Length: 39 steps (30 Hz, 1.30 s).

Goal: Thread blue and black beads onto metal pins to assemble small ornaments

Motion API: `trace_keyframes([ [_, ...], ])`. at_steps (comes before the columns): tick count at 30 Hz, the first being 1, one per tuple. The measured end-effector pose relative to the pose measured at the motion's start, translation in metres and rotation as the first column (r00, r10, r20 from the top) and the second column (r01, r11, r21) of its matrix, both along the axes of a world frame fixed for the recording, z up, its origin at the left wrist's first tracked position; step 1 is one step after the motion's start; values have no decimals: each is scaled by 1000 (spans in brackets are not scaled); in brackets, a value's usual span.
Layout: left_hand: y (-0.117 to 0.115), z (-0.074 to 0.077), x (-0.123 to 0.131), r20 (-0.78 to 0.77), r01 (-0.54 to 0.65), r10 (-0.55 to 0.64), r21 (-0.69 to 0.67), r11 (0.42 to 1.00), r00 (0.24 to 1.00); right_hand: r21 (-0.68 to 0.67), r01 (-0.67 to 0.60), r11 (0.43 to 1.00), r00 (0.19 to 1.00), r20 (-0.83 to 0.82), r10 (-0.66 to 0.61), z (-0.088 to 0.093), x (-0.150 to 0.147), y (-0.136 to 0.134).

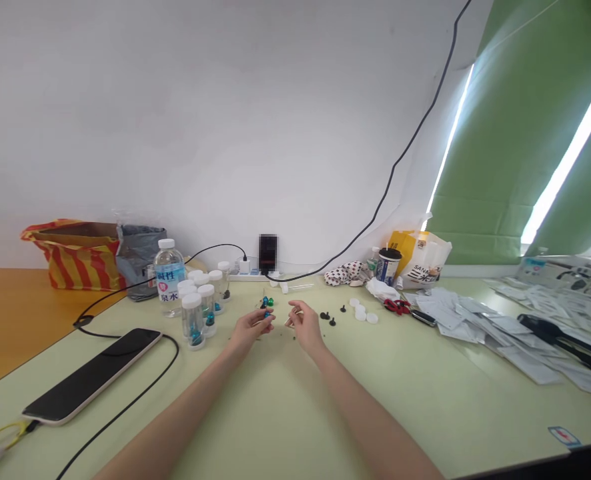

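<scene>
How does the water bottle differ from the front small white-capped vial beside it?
The water bottle is much taller and wider than the front vial. The bottle wears a blue-and-white label, while the vial shows no label. The bottle looks filled with clear liquid, while the vial has blue parts at its bottom. Both stand upright, with clear walls and white caps.

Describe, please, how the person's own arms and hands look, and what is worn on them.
The left forearm and right forearm are bare, with no sleeve or watch in view. The left hand and right hand wear no gloves; any ring is too small to tell.
</scene>
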State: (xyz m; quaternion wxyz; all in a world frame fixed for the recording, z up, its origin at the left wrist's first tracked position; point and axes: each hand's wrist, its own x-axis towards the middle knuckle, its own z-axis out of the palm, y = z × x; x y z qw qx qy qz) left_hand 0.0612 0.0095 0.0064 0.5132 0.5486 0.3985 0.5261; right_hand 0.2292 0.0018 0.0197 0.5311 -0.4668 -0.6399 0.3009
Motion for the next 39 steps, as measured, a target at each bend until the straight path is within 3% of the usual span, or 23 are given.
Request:
trace_keyframes([
  [6, -7, -1, 7, -5, 125, -125, 6, 992, 992, -44, -85, 995, 944, -323, 66, 0, 8, -3],
  [15, -8, -3, 8, -9, 206, -206, 16, 978, 978, -50, -80, 995, 917, -396, 54, -5, -2, -6],
  [30, -9, -4, 9, -21, 204, -204, 17, 979, 979, -9, -23, 1000, 951, -309, 19, -7, -2, -8],
  [39, -11, -2, 9, -47, 180, -179, 14, 984, 983, 104, -11, 994, 998, -55, 17, -11, -1, -7],
])
